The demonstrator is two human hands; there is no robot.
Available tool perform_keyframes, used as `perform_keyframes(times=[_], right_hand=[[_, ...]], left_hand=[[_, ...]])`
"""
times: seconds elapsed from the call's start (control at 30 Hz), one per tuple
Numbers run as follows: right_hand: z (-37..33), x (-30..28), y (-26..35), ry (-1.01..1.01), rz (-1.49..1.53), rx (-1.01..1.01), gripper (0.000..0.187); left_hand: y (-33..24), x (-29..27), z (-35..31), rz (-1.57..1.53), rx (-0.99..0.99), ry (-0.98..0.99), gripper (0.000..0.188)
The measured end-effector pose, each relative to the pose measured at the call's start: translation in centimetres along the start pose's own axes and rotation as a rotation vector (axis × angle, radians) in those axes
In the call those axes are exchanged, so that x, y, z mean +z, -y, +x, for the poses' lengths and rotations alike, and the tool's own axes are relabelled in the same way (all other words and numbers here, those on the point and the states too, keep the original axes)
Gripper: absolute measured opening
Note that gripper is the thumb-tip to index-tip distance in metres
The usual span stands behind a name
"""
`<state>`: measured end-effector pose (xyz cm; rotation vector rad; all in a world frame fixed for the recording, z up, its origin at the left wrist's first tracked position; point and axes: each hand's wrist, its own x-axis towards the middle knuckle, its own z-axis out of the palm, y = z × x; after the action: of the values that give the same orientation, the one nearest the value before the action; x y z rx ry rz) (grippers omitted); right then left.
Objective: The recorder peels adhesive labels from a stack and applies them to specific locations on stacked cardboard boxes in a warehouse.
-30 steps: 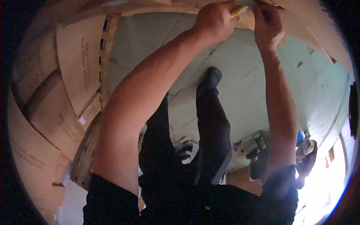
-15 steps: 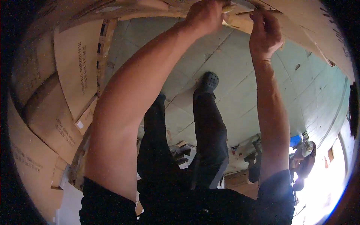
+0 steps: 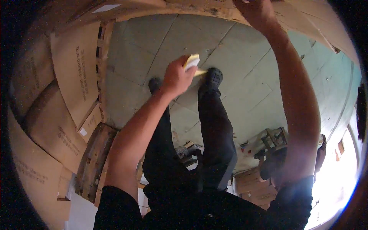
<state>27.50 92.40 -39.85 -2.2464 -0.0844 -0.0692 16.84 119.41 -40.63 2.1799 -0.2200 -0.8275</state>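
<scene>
My left hand (image 3: 178,78) is closed round a small yellow-and-white item (image 3: 193,61), held over the floor in front of my legs. A narrow yellowish part of it sticks out past my fingers towards my right shoe; its exact kind is unclear. My right hand (image 3: 257,14) is raised at the top edge, against a cardboard box (image 3: 303,17). Its fingertips are cut off by the picture's edge, so I cannot see what they grip.
Cardboard boxes (image 3: 76,71) are stacked along the left, beside a wooden pallet (image 3: 107,50). Another pallet edge (image 3: 184,10) runs under the boxes ahead. A person (image 3: 276,165) is at the lower right beside a wooden frame (image 3: 273,140). Grey tiles (image 3: 153,42) cover the floor.
My left hand has come down and back from the box edge with the yellow-and-white item in it. My right hand has moved forward along the box, partly out of the picture.
</scene>
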Motion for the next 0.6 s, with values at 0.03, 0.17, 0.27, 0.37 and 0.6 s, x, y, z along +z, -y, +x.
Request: perform_keyframes(times=[0.03,0.17,0.27,0.37,0.6], right_hand=[[-0.8,-0.6,-1.1,-0.001,-0.009,0.001,0.018],[-2.1,-1.6,-4.7,-0.082,-0.154,0.115,0.02],[-0.1,0.4,-2.1,0.067,-0.275,0.162,0.018],[0.6,3.5,-1.5,0.106,-0.383,0.114,0.016],[-0.1,0.0,-5.2,0.327,-0.388,0.047,0.039]], left_hand=[[-0.3,-0.1,-1.3,-0.054,-0.02,0.0,0.032],[-1.6,1.3,-3.8,-0.096,-0.099,0.011,0.031],[-1.8,1.3,-5.4,-0.275,-0.165,0.017,0.029],[-2.9,0.8,-6.6,-0.272,-0.102,-0.02,0.025],[-3.9,0.4,-6.9,-0.366,-0.095,-0.085,0.026]])
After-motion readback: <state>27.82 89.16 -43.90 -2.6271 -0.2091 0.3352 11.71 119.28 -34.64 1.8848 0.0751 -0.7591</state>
